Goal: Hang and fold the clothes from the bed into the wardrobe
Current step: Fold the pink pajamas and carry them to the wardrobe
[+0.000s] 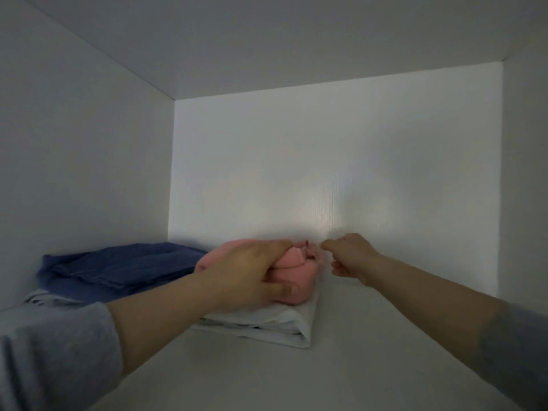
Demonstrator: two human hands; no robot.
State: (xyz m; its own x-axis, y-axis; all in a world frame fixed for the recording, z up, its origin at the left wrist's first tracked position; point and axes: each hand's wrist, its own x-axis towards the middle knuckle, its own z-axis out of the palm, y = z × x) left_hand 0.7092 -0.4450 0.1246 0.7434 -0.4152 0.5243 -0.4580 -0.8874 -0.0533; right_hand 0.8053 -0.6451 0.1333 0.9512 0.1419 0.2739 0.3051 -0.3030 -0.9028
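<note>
Steadiness first: with the left hand (pixel 246 274), fingers wrapped round the pink garment (pixel 296 268) atop the white folded cloth (pixel 278 324), square its loose end using the right hand (pixel 353 256), fingers loosely curled and empty.

I see the left hand (pixel 246 271) and right hand (pixel 353 256) bare, forearms too; the left sleeve (pixel 44 351) is light grey, bunched in soft folds (sweatshirt-like knit), the right sleeve (pixel 519 345) grey, blurred in shadow.

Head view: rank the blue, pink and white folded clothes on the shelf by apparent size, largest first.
1. blue garment: largest visible area.
2. white garment: mostly covered by the others, so unsure against blue.
3. pink garment: smallest, partly hidden under the left hand.
</note>
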